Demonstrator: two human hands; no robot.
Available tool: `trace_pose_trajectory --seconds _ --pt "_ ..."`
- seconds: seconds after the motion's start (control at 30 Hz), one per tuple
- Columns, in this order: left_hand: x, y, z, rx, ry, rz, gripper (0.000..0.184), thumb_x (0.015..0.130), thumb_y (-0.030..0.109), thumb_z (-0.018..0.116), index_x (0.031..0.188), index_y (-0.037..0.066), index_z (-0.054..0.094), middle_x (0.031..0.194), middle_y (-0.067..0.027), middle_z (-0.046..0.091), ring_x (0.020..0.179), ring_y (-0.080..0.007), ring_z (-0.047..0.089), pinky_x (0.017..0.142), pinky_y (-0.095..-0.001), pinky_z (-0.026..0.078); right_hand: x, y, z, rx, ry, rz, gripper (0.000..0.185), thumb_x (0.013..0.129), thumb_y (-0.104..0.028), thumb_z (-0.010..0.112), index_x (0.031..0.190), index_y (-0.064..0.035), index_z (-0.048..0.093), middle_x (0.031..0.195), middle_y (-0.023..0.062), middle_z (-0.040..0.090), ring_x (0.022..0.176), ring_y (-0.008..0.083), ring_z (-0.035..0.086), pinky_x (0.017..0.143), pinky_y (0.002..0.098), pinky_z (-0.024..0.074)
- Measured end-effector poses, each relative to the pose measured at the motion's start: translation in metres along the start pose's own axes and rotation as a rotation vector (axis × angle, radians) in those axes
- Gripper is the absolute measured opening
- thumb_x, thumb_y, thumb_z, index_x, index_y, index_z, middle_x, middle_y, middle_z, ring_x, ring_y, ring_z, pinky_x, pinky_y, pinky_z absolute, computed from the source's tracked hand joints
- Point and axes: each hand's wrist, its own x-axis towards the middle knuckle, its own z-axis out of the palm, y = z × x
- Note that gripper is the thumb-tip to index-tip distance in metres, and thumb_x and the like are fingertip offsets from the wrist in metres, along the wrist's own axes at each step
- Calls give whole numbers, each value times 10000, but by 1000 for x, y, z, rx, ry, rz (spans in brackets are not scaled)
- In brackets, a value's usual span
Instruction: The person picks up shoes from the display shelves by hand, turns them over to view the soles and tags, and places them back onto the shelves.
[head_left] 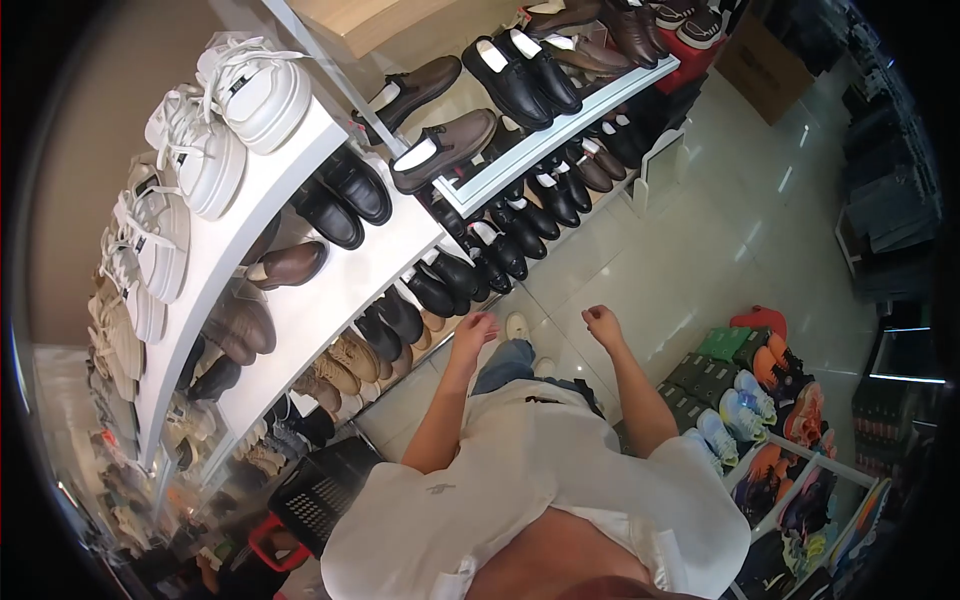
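Observation:
My left hand (pixel 474 329) hangs in front of me with its fingers loosely bent and apart, nothing in it. Nearest to it, on the lower shelf, are black shoes (pixel 432 290). My right hand (pixel 601 326) is held over the floor, fingers curled in, and no object shows in it. Neither hand touches a shoe. Higher on the display stand black loafers (pixel 341 198), a brown shoe (pixel 445 150) and white sneakers (pixel 258 95).
A white shelf unit (pixel 395 222) full of shoes runs along my left. Shoe boxes (pixel 701 382) and colourful running shoes (pixel 742 412) fill a rack at my right. A black basket (pixel 322 488) with a red handle is near my left side. Tiled floor (pixel 700 245) lies ahead.

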Motion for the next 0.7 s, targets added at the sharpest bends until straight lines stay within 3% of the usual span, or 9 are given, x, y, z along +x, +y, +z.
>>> trace_pose_trajectory --seconds 0.2,0.37,0.47,0.53,0.7 --pt "49 75 50 24 -130 45 326 943 232 557 1143 -25 584 1087 -137 646 948 -214 642 842 -318 515 60 -179 -41 62 110 -172 536 841 -347 677 1176 58 570 1033 217 669 916 317 667 829 389 515" --pt "76 111 61 -61 -100 9 335 940 226 555 1145 -38 576 1083 -138 643 947 -216 643 839 -306 517 129 -258 -59 136 176 -279 606 825 -347 713 1210 83 531 1140 250 620 1008 353 641 870 413 501" --pt "87 130 62 -106 -123 85 340 937 221 555 1149 -44 568 1078 -132 638 952 -212 640 835 -302 517 178 -301 -69 47 317 -475 649 810 -351 727 1215 111 518 1168 285 580 1077 379 590 924 412 473" --pt "95 137 60 -72 -57 1 345 935 221 556 1159 -42 561 1075 -130 633 959 -206 636 830 -300 517 205 -327 -75 1 360 -550 713 797 -384 725 1228 131 487 1175 292 559 1113 399 551 954 437 440" --pt "100 153 67 -180 159 23 314 927 232 593 1117 -18 592 1035 -110 655 914 -186 646 812 -296 514 282 -376 -76 -204 318 -663 791 767 -380 746 1273 139 431 1190 293 522 1117 426 515 966 458 422"
